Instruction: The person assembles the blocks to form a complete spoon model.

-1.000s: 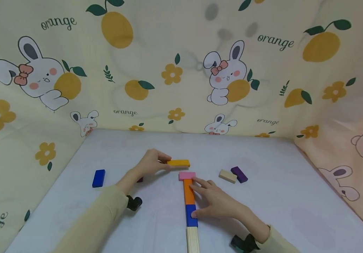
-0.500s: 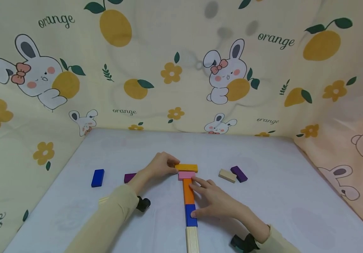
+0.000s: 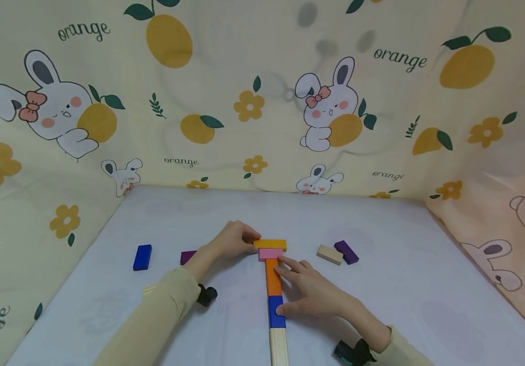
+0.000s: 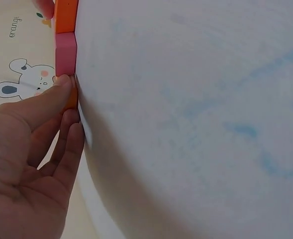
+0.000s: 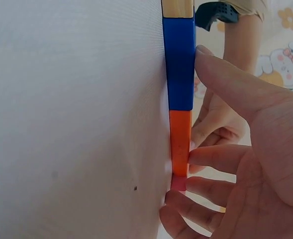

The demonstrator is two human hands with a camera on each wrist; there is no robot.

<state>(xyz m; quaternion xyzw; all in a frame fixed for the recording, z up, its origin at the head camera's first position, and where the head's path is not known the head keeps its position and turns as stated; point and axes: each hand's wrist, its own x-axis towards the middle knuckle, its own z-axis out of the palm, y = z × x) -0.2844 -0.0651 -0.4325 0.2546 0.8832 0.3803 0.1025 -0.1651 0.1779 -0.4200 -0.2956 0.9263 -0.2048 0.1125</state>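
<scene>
Seemingly in left hand (image 3: 233, 239), one yellow block (image 3: 270, 245)

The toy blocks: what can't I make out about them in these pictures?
- Row's plain wood block: near end cut off by the head view's bottom edge.
- Left purple block: right end hidden behind the left forearm, head view.
- Yellow block: partly covered by the left hand, left wrist view.

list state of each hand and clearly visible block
left hand: pinching yellow block
right hand: touching middle blue block
yellow block: crosswise, against pink block
pink block: crosswise
orange block: lengthwise
middle blue block: lengthwise
near pale block: lengthwise, cropped
outer blue block: loose
left purple block: partly hidden
right purple block: loose
right pale block: loose
</scene>
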